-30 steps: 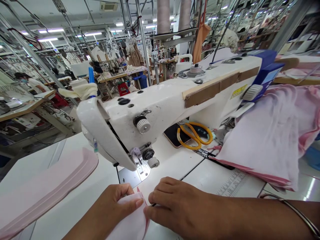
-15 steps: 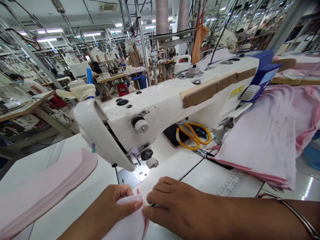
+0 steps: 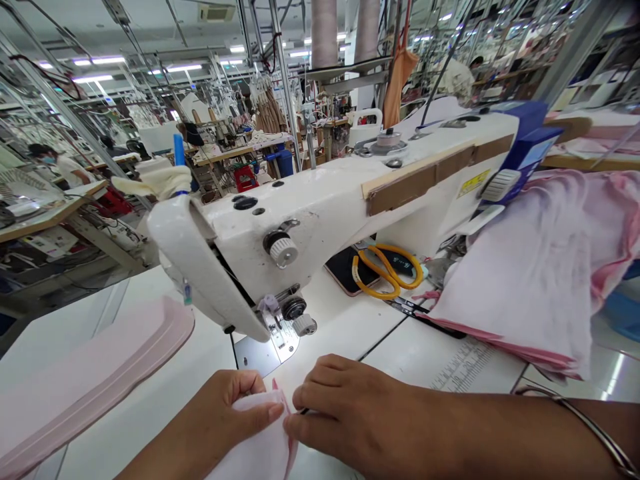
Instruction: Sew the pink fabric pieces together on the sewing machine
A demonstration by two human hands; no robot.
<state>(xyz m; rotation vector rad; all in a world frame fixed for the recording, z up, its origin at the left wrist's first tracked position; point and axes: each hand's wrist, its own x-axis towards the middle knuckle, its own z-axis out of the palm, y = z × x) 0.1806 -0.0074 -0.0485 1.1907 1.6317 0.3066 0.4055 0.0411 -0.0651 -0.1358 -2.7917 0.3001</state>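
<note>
In the head view, the left hand (image 3: 235, 417) pinches pale fabric (image 3: 255, 440) toward the counter's (image 3: 345, 337) near edge, before the needle plate (image 3: 257, 357), probably keeping layers aligned; the right hand (image 3: 345, 413) touches its pink edge (image 3: 292, 452) (whether gripping, I cannot tell). Since half a second ago, both have barely moved.

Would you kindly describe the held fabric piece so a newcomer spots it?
Find the white sewing machine. Below its metal plate, at the picture's bottom, the left hand pinches a whitish fabric piece with a pink edge. Unlike the flat cloth at left and draped cloth at right, it is held.
</note>
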